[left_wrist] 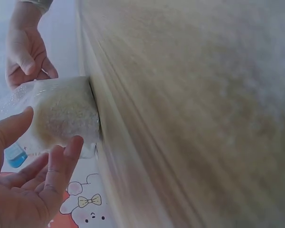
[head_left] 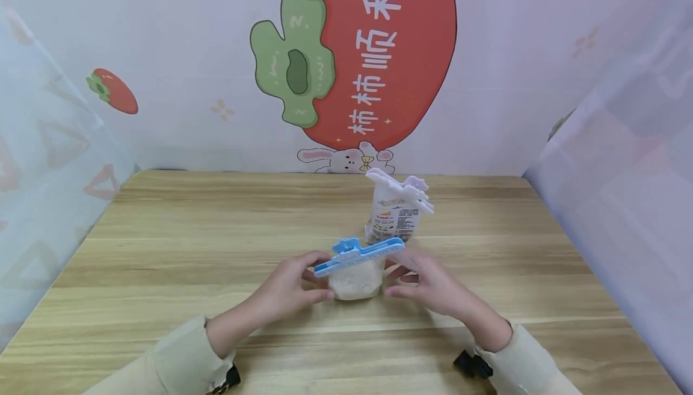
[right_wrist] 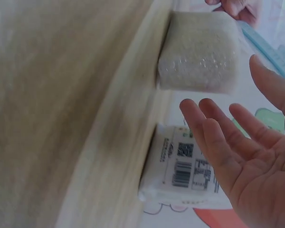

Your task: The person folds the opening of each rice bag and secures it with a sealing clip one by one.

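A clear plastic bag (head_left: 355, 281) of pale, fine-grained contents stands upright on the wooden table. Across its top sits a long blue bag clip (head_left: 358, 257). My left hand (head_left: 287, 285) is at the bag's left side, thumb and fingers spread, with fingertips right at the plastic in the head view. On the opposite side, my right hand (head_left: 432, 284) has its fingers loosely extended; the right wrist view shows a gap between them and the bag (right_wrist: 199, 52). Behind the right hand stands a white printed bag (head_left: 394, 217), topped by white and lilac clips (head_left: 402, 188).
The wooden table (head_left: 189, 232) reaches back to a wall sheet (head_left: 189, 34) printed with a large red persimmon and a rabbit. Similar sheets hang along both sides. A black strap piece (head_left: 473, 365) shows by the right sleeve.
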A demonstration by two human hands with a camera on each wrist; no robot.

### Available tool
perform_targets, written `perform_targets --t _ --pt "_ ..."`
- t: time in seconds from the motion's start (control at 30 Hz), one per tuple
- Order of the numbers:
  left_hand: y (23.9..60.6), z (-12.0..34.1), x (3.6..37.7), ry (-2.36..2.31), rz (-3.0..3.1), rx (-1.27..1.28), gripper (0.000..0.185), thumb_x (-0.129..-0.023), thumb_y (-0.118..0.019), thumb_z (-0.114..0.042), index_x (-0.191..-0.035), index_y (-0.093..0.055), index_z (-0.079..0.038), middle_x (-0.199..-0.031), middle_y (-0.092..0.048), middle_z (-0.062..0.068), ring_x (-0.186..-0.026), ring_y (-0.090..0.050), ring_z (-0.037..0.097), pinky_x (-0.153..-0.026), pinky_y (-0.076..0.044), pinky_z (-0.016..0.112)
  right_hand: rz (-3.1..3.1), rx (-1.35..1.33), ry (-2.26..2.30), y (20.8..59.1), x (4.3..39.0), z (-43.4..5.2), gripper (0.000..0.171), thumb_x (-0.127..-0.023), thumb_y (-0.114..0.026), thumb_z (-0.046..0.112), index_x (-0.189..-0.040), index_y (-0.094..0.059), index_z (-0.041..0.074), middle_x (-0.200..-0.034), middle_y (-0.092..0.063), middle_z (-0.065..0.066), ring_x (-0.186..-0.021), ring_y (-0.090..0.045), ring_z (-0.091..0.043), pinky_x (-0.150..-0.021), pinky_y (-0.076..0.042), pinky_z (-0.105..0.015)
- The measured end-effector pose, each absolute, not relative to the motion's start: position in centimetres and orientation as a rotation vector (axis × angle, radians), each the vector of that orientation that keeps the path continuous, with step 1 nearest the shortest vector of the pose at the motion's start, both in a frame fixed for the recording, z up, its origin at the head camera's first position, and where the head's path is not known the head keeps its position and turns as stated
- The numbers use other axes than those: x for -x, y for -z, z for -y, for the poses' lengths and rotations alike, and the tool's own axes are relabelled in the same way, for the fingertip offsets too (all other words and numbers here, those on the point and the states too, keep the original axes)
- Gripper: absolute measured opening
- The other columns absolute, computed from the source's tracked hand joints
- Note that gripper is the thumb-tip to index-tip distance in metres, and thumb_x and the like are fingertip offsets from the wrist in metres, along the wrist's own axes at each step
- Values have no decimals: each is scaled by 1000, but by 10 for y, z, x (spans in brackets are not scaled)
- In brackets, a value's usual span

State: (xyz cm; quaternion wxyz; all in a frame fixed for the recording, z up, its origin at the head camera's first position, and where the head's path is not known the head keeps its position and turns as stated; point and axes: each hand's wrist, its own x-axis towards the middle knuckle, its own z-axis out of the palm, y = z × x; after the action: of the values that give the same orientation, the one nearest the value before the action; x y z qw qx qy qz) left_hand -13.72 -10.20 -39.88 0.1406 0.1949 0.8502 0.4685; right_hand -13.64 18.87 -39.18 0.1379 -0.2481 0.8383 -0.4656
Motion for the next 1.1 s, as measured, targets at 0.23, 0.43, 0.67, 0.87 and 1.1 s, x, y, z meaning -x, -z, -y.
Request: perform_targets --t 0.23,0.43,0.67,0.87,1.1 --pt "397 100 139 -1423 -2430 -522 53 -83 -81 -18 -129 -61 -3 -129 -65 17 -94 -71 20 -76 -58 25 -2377 725 1440 394 136 -181 50 -88 -74 8 -134 -55 2 -123 -62 -24 -103 -70 -35 -84 -59 -27" --pt "398 99 143 -1451 -2396 -492 50 -84 -80 -19 -128 -62 -3 -124 -67 15 -94 -71 19 -74 -58 24 -2410 641 1470 396 137 -178 43 -86 -75 4 -125 -58 -1 -116 -62 -26 -101 -69 -34 -84 -59 -27" --pt "402 100 148 -1453 -2387 -467 52 -85 -80 -21 -129 -61 0 -121 -68 15 -93 -70 18 -69 -56 23 -2409 584 1490 399 140 -176 42 -87 -75 5 -125 -59 1 -116 -63 -24 -103 -67 -31 -84 -59 -27" --pt "403 101 149 -1447 -2383 -469 52 -85 -80 -23 -128 -61 0 -120 -69 14 -94 -70 18 -70 -57 23 -2427 565 1488 401 141 -175 41 -86 -76 7 -124 -60 3 -117 -64 -22 -107 -64 -32 -85 -58 -27" --pt "402 108 150 -1452 -2382 -412 48 -85 -79 -22 -126 -63 -4 -117 -69 10 -94 -69 17 -71 -56 24 -2411 584 1506 403 144 -167 40 -87 -76 9 -123 -60 3 -116 -64 -21 -107 -64 -34 -85 -58 -27"
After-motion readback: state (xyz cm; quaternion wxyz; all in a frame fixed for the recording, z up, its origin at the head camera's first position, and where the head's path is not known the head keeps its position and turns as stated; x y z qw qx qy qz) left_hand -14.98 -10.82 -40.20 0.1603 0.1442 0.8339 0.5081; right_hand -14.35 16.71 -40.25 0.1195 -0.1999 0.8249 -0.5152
